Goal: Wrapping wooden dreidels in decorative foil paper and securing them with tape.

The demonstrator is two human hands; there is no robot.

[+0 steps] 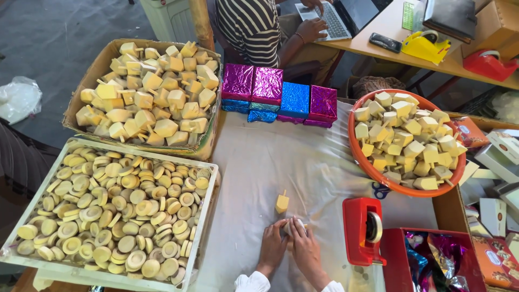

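Observation:
My left hand [272, 246] and my right hand [306, 246] meet over the white cloth [281, 162] near its front edge. Together they close around a small pale piece [292, 224], mostly hidden by the fingers. Just beyond my fingertips a yellow wooden spinning top [281, 203] stands on the cloth with its peg up. A red tape dispenser [363, 228] stands right of my right hand.
A white tray of round wooden discs [108, 208] lies at the left, with a cardboard box of wooden tops [148, 92] behind it. An orange basin of tops [405, 141] sits at the right. Foil-wrapped boxes [281, 94] line the far edge. A person in a striped shirt [251, 24] types beyond.

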